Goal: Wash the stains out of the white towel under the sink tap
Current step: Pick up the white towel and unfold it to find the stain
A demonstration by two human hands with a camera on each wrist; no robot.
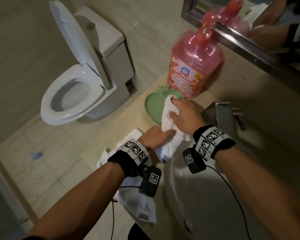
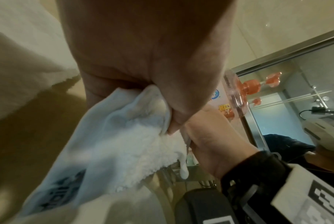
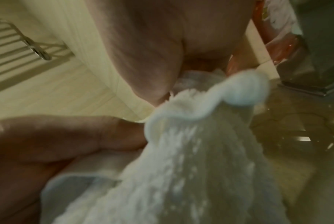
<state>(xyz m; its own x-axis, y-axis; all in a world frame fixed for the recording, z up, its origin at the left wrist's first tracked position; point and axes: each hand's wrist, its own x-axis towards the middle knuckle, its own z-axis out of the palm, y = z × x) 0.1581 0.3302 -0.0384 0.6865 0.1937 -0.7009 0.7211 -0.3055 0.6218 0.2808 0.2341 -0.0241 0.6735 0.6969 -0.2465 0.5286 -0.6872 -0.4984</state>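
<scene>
A white terry towel (image 1: 168,118) is bunched lengthwise above the counter, left of the steel tap (image 1: 223,116). My left hand (image 1: 157,138) grips its lower part, thumb across the cloth. My right hand (image 1: 182,113) holds its upper part, fingers wrapped over the top fold. In the left wrist view the towel (image 2: 124,136) is pinched between thumb and fingers, and a white drop hangs from its edge. The right wrist view shows the towel (image 3: 191,151) running down from my fingers. The sink basin (image 1: 206,196) lies below right. No water stream is visible.
A green heart-shaped dish (image 1: 154,106) lies on the counter under the towel. A large pink pump bottle (image 1: 194,66) stands behind it. Another white cloth (image 1: 139,205) hangs off the counter edge. A toilet (image 1: 80,84) with raised lid stands at left. A mirror (image 1: 275,23) hangs at top right.
</scene>
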